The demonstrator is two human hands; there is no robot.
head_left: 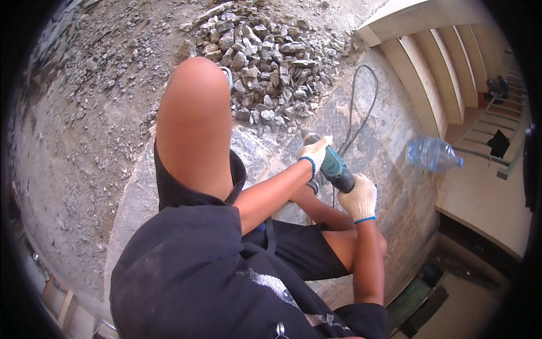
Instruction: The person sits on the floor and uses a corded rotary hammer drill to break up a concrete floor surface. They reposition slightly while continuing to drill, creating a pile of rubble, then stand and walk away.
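Note:
A teal and black corded power drill [335, 168] slants across the middle of the head view, its front end toward the rubble. My left hand [315, 152], in a cream knit glove with a blue cuff, is closed around its front part. At the rear, my right hand [359, 198], gloved the same way, grips the black handle. The tool's tip is too small to make out. Just beyond it lies a heap of broken grey stones [271, 68]. Under the tool is worn grey paving [389, 169].
A dark cable [375, 93] loops over the paving beyond the drill. To the right, a large clear plastic bottle [433, 154] lies on its side near pale steps [420, 85]. A green metal ladder [490, 135] rests farther right. My bent knee [197, 96] rises left of the stones.

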